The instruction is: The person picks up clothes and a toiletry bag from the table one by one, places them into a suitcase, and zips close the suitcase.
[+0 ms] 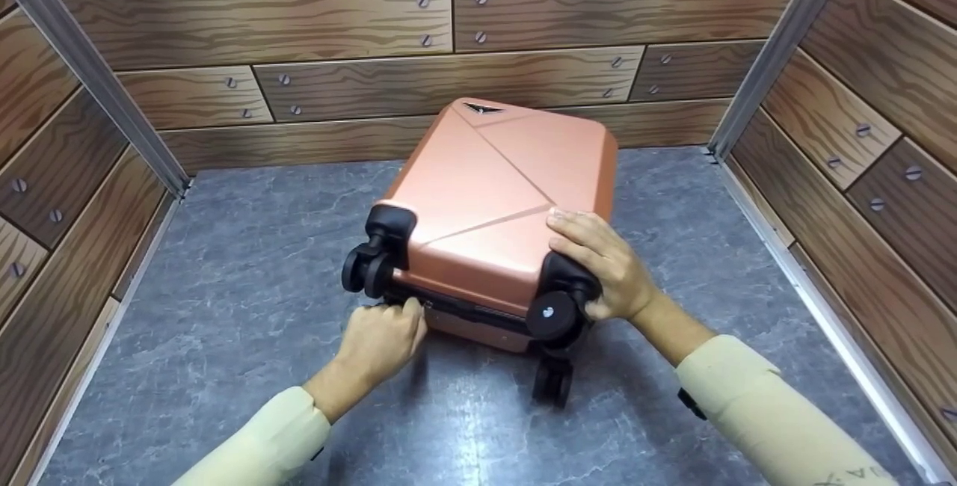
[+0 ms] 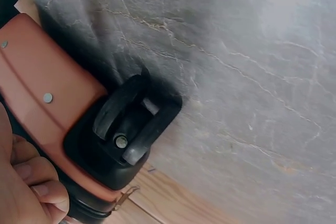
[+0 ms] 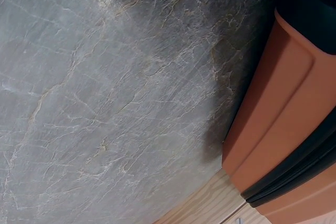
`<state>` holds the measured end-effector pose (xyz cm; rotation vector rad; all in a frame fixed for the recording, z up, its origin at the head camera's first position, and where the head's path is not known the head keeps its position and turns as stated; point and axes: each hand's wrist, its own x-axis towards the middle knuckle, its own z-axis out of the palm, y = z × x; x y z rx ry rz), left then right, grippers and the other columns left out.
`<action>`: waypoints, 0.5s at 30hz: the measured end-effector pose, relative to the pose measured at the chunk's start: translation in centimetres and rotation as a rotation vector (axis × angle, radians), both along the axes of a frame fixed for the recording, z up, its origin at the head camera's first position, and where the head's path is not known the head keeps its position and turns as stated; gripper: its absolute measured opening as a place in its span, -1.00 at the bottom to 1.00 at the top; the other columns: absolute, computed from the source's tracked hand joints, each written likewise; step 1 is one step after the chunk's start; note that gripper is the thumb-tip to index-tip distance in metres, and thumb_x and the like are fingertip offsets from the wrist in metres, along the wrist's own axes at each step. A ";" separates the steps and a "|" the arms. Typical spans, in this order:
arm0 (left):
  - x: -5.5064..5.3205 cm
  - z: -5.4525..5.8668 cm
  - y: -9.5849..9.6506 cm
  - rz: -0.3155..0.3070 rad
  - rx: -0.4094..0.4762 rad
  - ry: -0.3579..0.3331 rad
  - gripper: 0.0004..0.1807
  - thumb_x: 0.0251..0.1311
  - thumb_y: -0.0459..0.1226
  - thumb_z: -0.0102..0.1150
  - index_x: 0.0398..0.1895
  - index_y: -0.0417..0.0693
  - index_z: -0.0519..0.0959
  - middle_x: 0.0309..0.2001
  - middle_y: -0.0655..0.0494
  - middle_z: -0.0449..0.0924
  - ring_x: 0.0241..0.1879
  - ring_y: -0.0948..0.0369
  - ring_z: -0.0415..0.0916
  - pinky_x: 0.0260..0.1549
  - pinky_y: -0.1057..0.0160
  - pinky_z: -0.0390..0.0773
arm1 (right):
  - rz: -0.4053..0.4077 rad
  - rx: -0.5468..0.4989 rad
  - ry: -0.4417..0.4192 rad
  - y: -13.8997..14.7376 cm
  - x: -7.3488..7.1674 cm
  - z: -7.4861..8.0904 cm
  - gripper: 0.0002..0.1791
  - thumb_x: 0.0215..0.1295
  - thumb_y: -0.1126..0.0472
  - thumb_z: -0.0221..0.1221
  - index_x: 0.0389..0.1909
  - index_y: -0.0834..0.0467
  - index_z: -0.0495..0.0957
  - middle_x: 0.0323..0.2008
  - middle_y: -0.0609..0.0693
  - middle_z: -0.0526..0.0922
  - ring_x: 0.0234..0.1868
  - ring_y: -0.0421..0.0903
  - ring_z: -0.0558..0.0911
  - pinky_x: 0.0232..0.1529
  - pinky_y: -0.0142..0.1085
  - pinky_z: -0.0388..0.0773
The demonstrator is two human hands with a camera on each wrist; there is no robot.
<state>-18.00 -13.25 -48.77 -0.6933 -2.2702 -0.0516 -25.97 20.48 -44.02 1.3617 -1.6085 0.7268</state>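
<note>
A rose-gold hard-shell suitcase [image 1: 493,194] lies on its side face, its wheeled end toward me. My left hand [image 1: 385,340] is curled at the zipper seam [image 1: 471,310] along that end and pinches a small zipper pull [image 1: 428,305]. In the left wrist view, the curled fingers [image 2: 42,184] are beside the black seam, near a lower caster wheel [image 2: 139,121]. My right hand [image 1: 609,265] grips the near right corner, fingers over the shell and thumb by the black caster [image 1: 553,314]. The right wrist view shows the suitcase's side [image 3: 278,108], with that hand out of sight.
Grey marble-patterned floor [image 1: 254,262] surrounds the suitcase. Wood-plank-patterned walls stand at the back [image 1: 336,22], left [image 1: 67,172] and right [image 1: 860,134], with metal posts [image 1: 777,52] at the corners. The suitcase's far end is close to the back wall.
</note>
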 end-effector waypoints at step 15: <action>-0.2 -0.1 -1.1 0.031 -0.008 -0.034 -0.75 0.19 -0.19 0.15 -0.58 -0.04 0.38 -0.80 0.15 0.36 -0.83 0.11 0.43 -0.89 0.10 0.31 | -0.013 0.015 -0.009 0.2 -0.1 -0.2 -0.09 0.38 -0.43 -0.15 0.03 0.39 0.59 0.08 0.43 0.60 0.14 0.37 0.57 0.22 0.16 0.42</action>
